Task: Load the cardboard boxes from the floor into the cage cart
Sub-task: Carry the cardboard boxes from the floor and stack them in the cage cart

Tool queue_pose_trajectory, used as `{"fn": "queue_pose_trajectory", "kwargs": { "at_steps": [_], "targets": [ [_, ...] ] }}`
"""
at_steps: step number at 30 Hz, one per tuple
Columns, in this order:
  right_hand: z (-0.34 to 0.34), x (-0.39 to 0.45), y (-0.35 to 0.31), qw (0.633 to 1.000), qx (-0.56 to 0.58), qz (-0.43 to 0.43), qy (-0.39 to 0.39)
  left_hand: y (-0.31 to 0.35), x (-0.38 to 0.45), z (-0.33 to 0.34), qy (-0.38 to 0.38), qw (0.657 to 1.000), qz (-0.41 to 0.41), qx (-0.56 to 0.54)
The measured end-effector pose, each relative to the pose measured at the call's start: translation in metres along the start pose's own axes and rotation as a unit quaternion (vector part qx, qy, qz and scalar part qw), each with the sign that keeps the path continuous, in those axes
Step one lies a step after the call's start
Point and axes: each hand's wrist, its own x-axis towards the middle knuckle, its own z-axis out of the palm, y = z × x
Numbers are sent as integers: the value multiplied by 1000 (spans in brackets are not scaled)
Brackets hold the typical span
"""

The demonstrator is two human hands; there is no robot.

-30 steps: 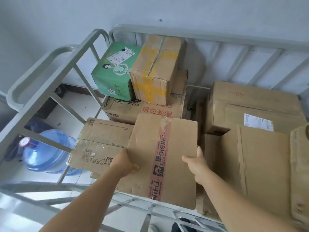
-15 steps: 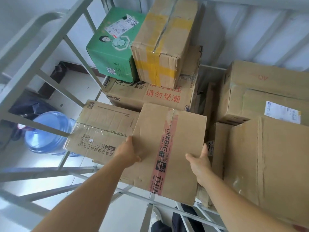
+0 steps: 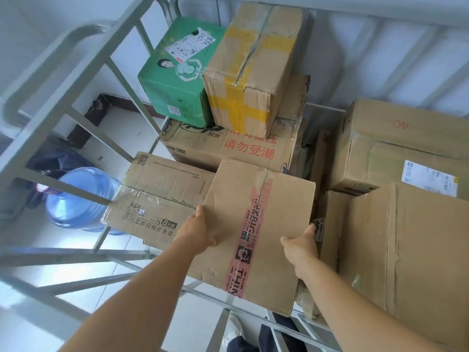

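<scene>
The taped carton is held at the near side of the cage cart, its near end over the cart's front rail and its far end against the large printed box at the back. It is gripped on both flanks: the left hand is pressed on the left edge with the thumb laid on top, and the right hand is hooked round the right edge, thumb on top. The remaining fingers are hidden below the carton, so how they are curled cannot be told.

The long axis appears to run away from the person, along the red printed tape, with the far end tilted up and slightly to the right. The taped face is turned upward.

A slip toward the person is judged the main risk: the near end overhangs the rail, so if the grip were loosened before the carton is pushed in, it could tip out onto the floor. The flat box just to the left, itself protruding through the side bars, could be nudged out by a sideways shove. Jamming against the tall box on the right is also possible, since the gap there looks narrow.
</scene>
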Motion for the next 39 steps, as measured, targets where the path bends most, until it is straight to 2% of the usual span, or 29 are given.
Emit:
{"fn": "queue_pose_trajectory", "kwargs": {
  "at_steps": [4, 8, 12, 15, 20, 25, 30, 39],
  "targets": [
    [9, -7, -12, 999, -33, -25, 24, -6, -6, -5, 8, 1000, 1, -9],
    [17, -23, -26, 983, -163, -64, 56, -28, -1, -25, 42, 998, -6, -39],
    [34, -39, -38, 945, -306, -110, 32, -73, 21, -54, 76, 996, -27, -41],
    [67, -53, -56, 928, -344, -139, 8, -112, 42, -75, 83, 996, -35, -15],
    [117, -56, -80, 933, -340, -117, 20, -168, 73, -94, 32, 995, -56, 71],
    [124, -50, -77, 922, -374, -97, 29, -189, 95, -82, -66, 988, -1, 141],
    [130, -48, -80, 917, -389, -87, 26, -180, 101, -77, -36, 988, -1, 152],
    [120, -57, -88, 926, -367, -90, 14, -165, 100, -93, -20, 983, 83, 163]
  ]
}}
